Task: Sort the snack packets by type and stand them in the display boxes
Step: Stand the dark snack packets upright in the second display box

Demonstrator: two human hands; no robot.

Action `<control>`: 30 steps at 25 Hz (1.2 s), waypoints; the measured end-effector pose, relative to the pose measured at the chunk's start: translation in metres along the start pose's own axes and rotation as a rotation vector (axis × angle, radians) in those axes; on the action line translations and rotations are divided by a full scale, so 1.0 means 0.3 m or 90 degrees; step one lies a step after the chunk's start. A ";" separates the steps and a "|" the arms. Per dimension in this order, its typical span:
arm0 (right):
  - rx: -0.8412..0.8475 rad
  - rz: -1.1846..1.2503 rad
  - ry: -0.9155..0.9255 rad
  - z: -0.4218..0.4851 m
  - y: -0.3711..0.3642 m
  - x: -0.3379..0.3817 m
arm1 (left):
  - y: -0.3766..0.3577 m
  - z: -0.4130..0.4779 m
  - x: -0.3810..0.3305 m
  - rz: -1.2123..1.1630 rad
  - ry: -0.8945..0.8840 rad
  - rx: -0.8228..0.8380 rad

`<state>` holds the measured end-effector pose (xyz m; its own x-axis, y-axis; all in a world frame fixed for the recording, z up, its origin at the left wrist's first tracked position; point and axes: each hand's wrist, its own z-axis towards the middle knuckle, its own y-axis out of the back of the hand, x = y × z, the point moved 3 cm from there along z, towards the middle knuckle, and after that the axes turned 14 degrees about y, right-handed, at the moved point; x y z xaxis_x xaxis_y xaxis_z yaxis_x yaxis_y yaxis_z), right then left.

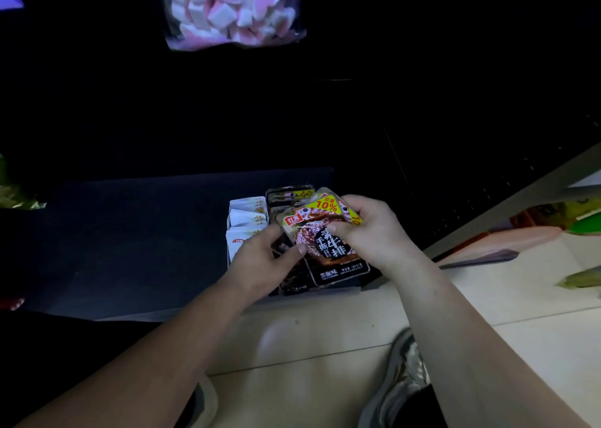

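My right hand (370, 229) grips a small stack of black snack packets (325, 232) with yellow "10%" corners, thumb across the front one. My left hand (263, 258) pinches the lower left edge of the same stack with thumb and fingers. The packets are held tilted over the display box (325, 292) on the dark low shelf. More black packets (289, 195) stand in the box's right column behind the stack. White packets (247, 214) stand in a row in the left column.
A bag of pink and white marshmallows (234, 8) hangs above at the back. The dark shelf (130, 239) stretches left of the box. A slanted rack edge (507, 206) runs on the right with green and orange goods (569, 216) behind it. My shoes (400, 382) stand on the pale tiled floor.
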<state>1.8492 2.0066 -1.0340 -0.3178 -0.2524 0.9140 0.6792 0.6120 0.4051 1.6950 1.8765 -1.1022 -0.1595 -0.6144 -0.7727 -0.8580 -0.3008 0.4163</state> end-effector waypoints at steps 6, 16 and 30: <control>-0.171 0.247 -0.180 -0.042 -0.098 -0.101 | -0.006 -0.010 0.001 -0.046 -0.021 0.010; -0.196 0.249 -0.158 -0.033 -0.105 -0.103 | -0.004 -0.051 -0.074 -0.168 -0.025 0.007; -0.206 0.154 -0.094 -0.010 -0.128 -0.086 | 0.026 -0.014 -0.101 -0.171 -0.077 -0.092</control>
<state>1.8334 1.9874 -1.0731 -0.1983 -0.0061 0.9801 0.9109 0.3680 0.1866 1.6951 1.8898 -1.0735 -0.0015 -0.4109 -0.9117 -0.8008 -0.5455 0.2472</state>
